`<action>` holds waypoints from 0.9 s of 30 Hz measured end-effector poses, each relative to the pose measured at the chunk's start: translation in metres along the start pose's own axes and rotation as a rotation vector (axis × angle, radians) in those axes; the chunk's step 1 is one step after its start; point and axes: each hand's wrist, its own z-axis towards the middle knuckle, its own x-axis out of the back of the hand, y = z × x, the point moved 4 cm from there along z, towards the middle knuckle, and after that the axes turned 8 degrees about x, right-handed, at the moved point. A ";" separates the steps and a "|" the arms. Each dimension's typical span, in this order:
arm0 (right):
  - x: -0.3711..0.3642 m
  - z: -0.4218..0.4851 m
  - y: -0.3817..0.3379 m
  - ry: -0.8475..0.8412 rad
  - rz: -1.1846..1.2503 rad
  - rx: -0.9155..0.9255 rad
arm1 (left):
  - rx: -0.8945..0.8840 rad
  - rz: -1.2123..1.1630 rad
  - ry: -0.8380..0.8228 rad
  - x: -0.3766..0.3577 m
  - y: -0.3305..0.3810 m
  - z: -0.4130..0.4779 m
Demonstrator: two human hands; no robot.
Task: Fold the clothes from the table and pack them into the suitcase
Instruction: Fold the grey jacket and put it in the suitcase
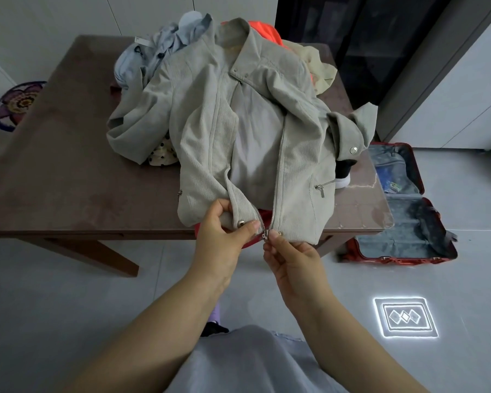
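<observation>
The pale corduroy jacket point(238, 131) lies lengthwise, collar away, hem nearest, zip open. Left hand point(221, 239) grips the hem; right hand point(292, 259) pinches the zipper pull point(265, 233).

Jacket point(238, 123): grey-green corduroy, front up on the brown table point(68, 165), collar at the far side, zip open with pale lining showing. Its hem is at the near edge, where the left hand point(221, 231) pinches it by a snap and the right hand point(289, 256) pinches it at the zip's foot.

Under it is a heap: blue shirt point(165, 43), orange garment point(264, 31), cream garment point(321, 69) and a polka-dot piece point(162, 154).

Suitcase point(394, 260): red, open flat on the floor right of the table, grey lining.
</observation>
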 end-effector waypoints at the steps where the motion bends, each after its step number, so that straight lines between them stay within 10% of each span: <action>1: 0.000 0.000 0.000 0.000 -0.002 0.003 | 0.001 0.006 0.003 0.000 0.000 0.000; 15: -0.008 0.006 0.009 0.055 0.023 0.006 | -0.031 0.148 -0.001 0.005 -0.016 0.002; 27: 0.012 -0.003 0.031 -0.019 -0.118 -0.337 | -0.049 0.328 -0.044 0.009 -0.040 -0.002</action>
